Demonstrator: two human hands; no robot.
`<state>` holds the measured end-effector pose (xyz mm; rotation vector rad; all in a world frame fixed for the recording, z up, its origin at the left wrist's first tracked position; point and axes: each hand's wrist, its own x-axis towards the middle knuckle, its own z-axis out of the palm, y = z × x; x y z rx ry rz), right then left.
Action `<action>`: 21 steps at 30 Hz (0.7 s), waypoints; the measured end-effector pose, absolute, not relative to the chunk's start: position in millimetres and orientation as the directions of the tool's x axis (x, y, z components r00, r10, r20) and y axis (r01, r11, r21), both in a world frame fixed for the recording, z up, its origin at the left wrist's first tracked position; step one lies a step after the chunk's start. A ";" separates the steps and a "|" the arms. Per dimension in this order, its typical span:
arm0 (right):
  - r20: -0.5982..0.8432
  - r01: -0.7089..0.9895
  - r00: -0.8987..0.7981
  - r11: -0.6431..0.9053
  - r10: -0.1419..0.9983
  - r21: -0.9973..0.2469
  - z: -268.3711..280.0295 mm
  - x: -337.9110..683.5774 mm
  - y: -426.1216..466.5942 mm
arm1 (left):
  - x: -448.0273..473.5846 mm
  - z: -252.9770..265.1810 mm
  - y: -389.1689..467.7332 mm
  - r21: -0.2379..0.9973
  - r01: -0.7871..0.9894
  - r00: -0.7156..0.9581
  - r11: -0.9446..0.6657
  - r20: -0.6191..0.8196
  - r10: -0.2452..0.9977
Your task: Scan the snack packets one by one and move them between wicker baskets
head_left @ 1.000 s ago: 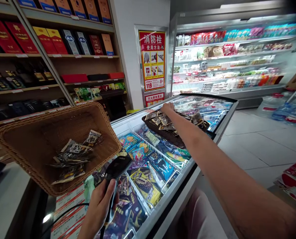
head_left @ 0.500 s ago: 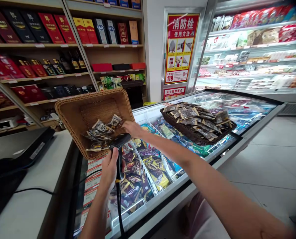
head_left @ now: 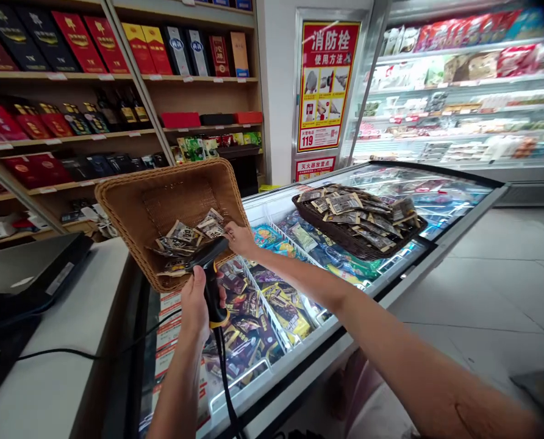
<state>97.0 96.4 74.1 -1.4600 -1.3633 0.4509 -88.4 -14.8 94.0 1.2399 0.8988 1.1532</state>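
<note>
My left hand [head_left: 197, 305] is wrapped around the grip of a black barcode scanner [head_left: 213, 292] with yellow trim. Its head points toward a tan wicker basket [head_left: 135, 201], tilted with its opening toward me. Small printed snack packets [head_left: 178, 238] lie in the low part of this basket. At the right side of the basket, my right hand [head_left: 242, 239] has its fingers pinched at the edge of one packet [head_left: 213, 224]. Farther right, a dark brown basket [head_left: 340, 239] heaped with similar packets [head_left: 345, 202] rests on the glass freezer top.
Under both baskets runs a chest freezer [head_left: 294, 366] with bagged goods beneath its glass. A counter [head_left: 93, 292] with a black device [head_left: 38, 274] is at left. The scanner's cable [head_left: 226, 390] hangs down. Shelves [head_left: 84, 137] of boxes and bottles stand behind.
My right hand has shifted slightly left and down, with its fingers now at a packet's edge. The scanner has tilted and moved slightly left. The view has shifted a little.
</note>
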 end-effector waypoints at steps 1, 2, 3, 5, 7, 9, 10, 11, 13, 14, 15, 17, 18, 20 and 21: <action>0.300 0.376 0.355 0.159 0.886 -0.913 70.8 107.1 84.7 | -87.7 93.6 -14.5 0.986 -0.159 0.224 -0.042 0.077 0.971; 0.220 0.226 0.404 0.136 0.888 -0.965 67.4 116.8 72.2 | -87.0 93.5 -14.5 0.988 -0.153 0.237 -0.035 0.071 0.969; 0.128 0.056 0.426 0.115 0.896 -0.992 64.2 126.0 59.3 | -86.3 93.6 -15.0 0.989 -0.146 0.249 -0.029 0.065 0.966; -0.042 -0.276 0.390 0.073 0.920 -0.958 59.5 142.0 34.7 | -84.2 94.3 -17.0 0.990 -0.137 0.264 -0.024 0.059 0.963; -0.141 -0.512 0.297 0.033 0.945 -0.858 57.7 154.2 14.7 | -81.4 94.8 -20.2 0.991 -0.132 0.269 -0.021 0.057 0.961; -0.153 -0.640 0.225 0.027 0.962 -0.768 58.3 162.3 1.6 | -78.3 94.3 -23.3 0.993 -0.118 0.284 -0.015 0.048 0.958; -0.144 -0.674 0.209 0.035 0.967 -0.738 58.8 164.8 -2.2 | -76.8 93.5 -24.5 0.994 -0.107 0.294 -0.012 0.043 0.955; -0.129 -0.693 0.203 0.050 0.971 -0.719 59.1 166.4 -4.3 | -75.5 92.5 -25.2 0.995 -0.095 0.304 -0.010 0.039 0.952; -0.088 -0.711 0.212 0.092 0.973 -0.698 58.4 167.8 -4.6 | -73.3 89.7 -25.4 0.997 -0.074 0.320 -0.012 0.035 0.947; -0.069 -0.715 0.220 0.112 0.973 -0.690 57.0 168.4 -3.5 | -72.6 88.1 -25.1 0.998 -0.064 0.327 -0.016 0.036 0.945; -0.055 -0.718 0.229 0.130 0.972 -0.684 54.9 169.1 -2.0 | -71.9 86.7 -24.6 0.998 -0.053 0.332 -0.021 0.037 0.943; -0.062 -0.710 0.252 0.140 0.966 -0.690 48.9 172.4 1.0 | -70.9 84.3 -24.1 0.999 -0.027 0.349 -0.027 0.035 0.937; -0.082 -0.692 0.268 0.132 0.960 -0.710 45.2 175.0 2.2 | -70.4 83.5 -24.2 1.000 -0.011 0.361 -0.026 0.028 0.932; -0.087 -0.581 0.333 0.132 0.939 -0.803 37.6 181.3 3.9 | -69.3 82.7 -25.7 0.999 0.026 0.391 -0.022 0.010 0.921; -0.061 -0.489 0.388 0.149 0.920 -0.860 34.1 184.4 4.3 | -68.6 82.4 -26.8 0.999 0.044 0.405 -0.021 0.002 0.914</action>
